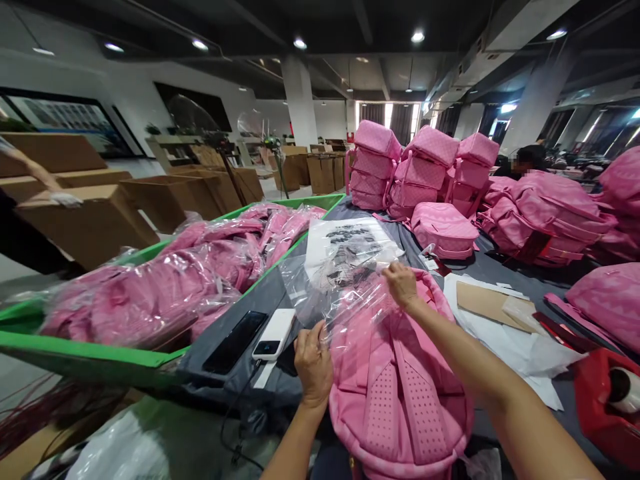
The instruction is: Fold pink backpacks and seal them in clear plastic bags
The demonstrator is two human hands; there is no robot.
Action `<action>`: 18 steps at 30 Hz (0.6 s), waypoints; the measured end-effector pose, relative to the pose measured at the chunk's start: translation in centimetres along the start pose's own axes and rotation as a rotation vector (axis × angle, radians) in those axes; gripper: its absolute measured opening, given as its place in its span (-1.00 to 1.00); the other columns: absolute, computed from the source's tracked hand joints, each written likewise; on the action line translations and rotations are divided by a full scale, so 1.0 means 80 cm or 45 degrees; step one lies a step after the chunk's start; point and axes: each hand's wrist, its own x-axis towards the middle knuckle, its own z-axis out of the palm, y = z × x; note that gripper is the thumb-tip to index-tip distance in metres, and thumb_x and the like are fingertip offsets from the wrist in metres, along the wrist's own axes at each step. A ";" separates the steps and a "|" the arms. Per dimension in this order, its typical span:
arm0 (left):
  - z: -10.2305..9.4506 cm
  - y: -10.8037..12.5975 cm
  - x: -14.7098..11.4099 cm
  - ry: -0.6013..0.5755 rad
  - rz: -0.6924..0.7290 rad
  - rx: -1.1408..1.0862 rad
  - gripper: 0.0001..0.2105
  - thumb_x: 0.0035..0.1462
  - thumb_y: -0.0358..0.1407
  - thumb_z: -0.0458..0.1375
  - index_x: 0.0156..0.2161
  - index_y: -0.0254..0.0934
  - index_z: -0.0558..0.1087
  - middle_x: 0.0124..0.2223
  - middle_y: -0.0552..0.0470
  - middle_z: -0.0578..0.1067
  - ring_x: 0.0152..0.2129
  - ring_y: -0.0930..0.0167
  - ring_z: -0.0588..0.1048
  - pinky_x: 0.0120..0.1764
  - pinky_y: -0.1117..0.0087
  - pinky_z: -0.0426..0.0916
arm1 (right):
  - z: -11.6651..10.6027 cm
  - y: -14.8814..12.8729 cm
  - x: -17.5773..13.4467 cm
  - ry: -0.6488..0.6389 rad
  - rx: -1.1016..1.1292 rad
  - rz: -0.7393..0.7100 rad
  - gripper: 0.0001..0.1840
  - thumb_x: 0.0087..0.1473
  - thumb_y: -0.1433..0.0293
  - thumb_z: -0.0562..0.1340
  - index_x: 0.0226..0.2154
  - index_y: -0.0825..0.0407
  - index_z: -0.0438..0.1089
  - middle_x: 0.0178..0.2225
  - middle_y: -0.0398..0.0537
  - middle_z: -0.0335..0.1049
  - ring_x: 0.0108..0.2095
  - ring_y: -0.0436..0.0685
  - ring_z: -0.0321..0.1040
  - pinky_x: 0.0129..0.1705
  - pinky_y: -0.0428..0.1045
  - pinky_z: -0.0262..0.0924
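Note:
A pink backpack (395, 400) lies at the table's near edge, its perforated shoulder straps facing up. Over its far end a clear plastic bag (345, 293) is stretched between my two hands. My left hand (314, 363) grips the bag's near left edge, beside the backpack. My right hand (400, 283) pinches the bag's other side above the backpack. Beyond the bag lies a white printed sheet (345, 233), partly seen through the plastic.
A green-rimmed bin (165, 360) at left holds several bagged pink backpacks. A black phone (236, 342) and a white power bank (275, 333) lie left of my hands. Stacked pink backpacks (425, 167) stand behind; a red container (607, 400) is at right. Another person's gloved hand (65, 199) touches a carton.

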 end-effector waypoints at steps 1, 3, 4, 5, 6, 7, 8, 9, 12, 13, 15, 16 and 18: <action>-0.001 -0.002 -0.008 -0.014 0.025 -0.015 -0.65 0.39 -0.21 -0.04 -0.11 -0.28 0.58 -0.36 -0.03 0.44 -0.41 0.31 0.45 -0.21 0.29 0.38 | 0.000 0.019 0.005 0.023 -0.020 0.085 -0.65 0.26 0.57 0.08 -0.12 0.05 0.55 -0.11 0.15 0.49 -0.12 0.26 0.34 -0.11 0.10 0.15; -0.001 -0.011 -0.018 -0.072 0.017 -0.006 -0.68 0.34 -0.21 -0.01 -0.10 -0.26 0.57 -0.38 0.00 0.43 -0.41 0.30 0.45 -0.19 0.28 0.37 | 0.000 0.052 0.012 0.068 -0.059 0.229 -0.72 0.27 0.53 0.12 -0.16 0.08 0.55 -0.12 0.18 0.47 -0.09 0.27 0.32 -0.08 0.10 0.11; -0.001 -0.017 -0.018 -0.108 -0.025 0.008 -0.70 0.32 -0.21 0.00 -0.09 -0.25 0.56 -0.38 0.01 0.43 -0.40 0.29 0.46 -0.17 0.26 0.37 | 0.000 0.067 0.014 0.101 -0.069 0.285 -0.73 0.26 0.53 0.13 -0.17 0.08 0.55 -0.09 0.20 0.47 -0.06 0.28 0.31 -0.06 0.11 0.10; -0.001 -0.023 -0.015 -0.132 -0.098 0.020 -0.73 0.28 -0.22 0.02 -0.10 -0.23 0.53 -0.37 0.02 0.42 -0.39 0.28 0.46 -0.17 0.25 0.37 | -0.001 0.081 0.015 0.147 -0.061 0.338 -0.73 0.25 0.54 0.14 -0.17 0.07 0.55 -0.04 0.21 0.45 -0.02 0.29 0.30 -0.04 0.11 0.09; -0.001 -0.031 -0.009 -0.141 -0.208 0.028 -0.78 0.24 -0.25 0.04 -0.13 -0.22 0.50 -0.37 0.04 0.41 -0.38 0.27 0.45 -0.16 0.24 0.36 | 0.000 0.094 0.017 0.204 -0.008 0.401 -0.73 0.23 0.57 0.15 -0.18 0.06 0.55 0.02 0.22 0.43 0.03 0.29 0.28 -0.01 0.11 0.08; -0.001 -0.038 0.002 -0.144 -0.350 0.026 -0.84 0.19 -0.30 0.07 -0.17 -0.21 0.46 -0.37 0.05 0.39 -0.36 0.26 0.45 -0.16 0.24 0.36 | 0.000 0.106 0.017 0.261 0.081 0.471 -0.73 0.20 0.59 0.16 -0.20 0.05 0.55 0.06 0.22 0.41 0.06 0.28 0.27 0.01 0.11 0.08; 0.001 -0.044 0.017 -0.159 -0.522 0.006 -0.89 0.14 -0.35 0.09 -0.21 -0.19 0.41 -0.37 0.07 0.37 -0.34 0.25 0.45 -0.16 0.24 0.35 | 0.000 0.119 0.018 0.309 0.190 0.542 -0.74 0.18 0.61 0.17 -0.25 0.05 0.55 0.07 0.22 0.41 0.06 0.27 0.27 0.01 0.10 0.08; 0.003 -0.049 0.034 -0.190 -0.702 -0.030 -0.90 0.10 -0.41 0.12 -0.26 -0.18 0.36 -0.38 0.09 0.35 -0.32 0.25 0.45 -0.15 0.24 0.34 | 0.001 0.132 0.018 0.342 0.303 0.607 -0.76 0.16 0.61 0.18 -0.30 0.05 0.54 0.05 0.21 0.42 0.03 0.25 0.29 0.00 0.09 0.10; 0.018 -0.052 0.086 -0.376 -1.110 -0.176 -0.81 0.08 -0.49 0.20 -0.37 -0.19 0.28 -0.45 0.13 0.28 -0.28 0.22 0.46 -0.19 0.26 0.33 | 0.001 0.166 0.013 0.340 0.544 0.747 -0.82 0.11 0.57 0.24 -0.48 0.07 0.45 -0.22 0.12 0.47 -0.21 0.13 0.36 -0.13 0.05 0.17; 0.026 -0.049 0.099 -0.441 -1.185 -0.236 -0.83 0.13 -0.47 0.21 -0.38 -0.22 0.30 -0.45 0.12 0.30 -0.29 0.24 0.47 -0.21 0.28 0.35 | 0.000 0.174 0.010 0.325 0.602 0.771 -0.80 0.11 0.53 0.26 -0.53 0.06 0.41 -0.33 0.06 0.44 -0.31 0.09 0.35 -0.19 0.03 0.20; 0.043 -0.040 0.114 -0.505 -1.294 -0.375 -0.88 0.26 -0.35 0.21 -0.32 -0.32 0.41 -0.35 0.07 0.43 -0.30 0.31 0.50 -0.23 0.30 0.42 | -0.003 0.184 0.005 0.291 0.772 0.795 -0.73 0.10 0.41 0.29 -0.59 0.03 0.32 -0.50 -0.06 0.33 -0.46 0.04 0.31 -0.30 0.02 0.23; 0.052 -0.035 0.118 -0.519 -1.357 -0.481 -0.84 0.31 -0.24 0.22 -0.16 -0.33 0.46 -0.20 0.02 0.51 -0.27 0.37 0.51 -0.19 0.27 0.48 | -0.005 0.187 0.005 0.273 0.866 0.796 -0.70 0.10 0.32 0.30 -0.59 0.00 0.28 -0.53 -0.09 0.28 -0.51 0.04 0.29 -0.35 0.03 0.25; 0.074 -0.032 0.126 -0.475 -1.423 -0.773 -0.68 0.34 -0.14 0.20 0.07 -0.30 0.45 0.03 -0.09 0.51 -0.14 0.31 0.54 -0.10 0.17 0.53 | -0.007 0.196 0.013 0.237 1.044 0.750 -0.63 0.02 0.17 0.35 -0.59 -0.05 0.22 -0.56 -0.10 0.25 -0.54 0.07 0.27 -0.42 0.07 0.29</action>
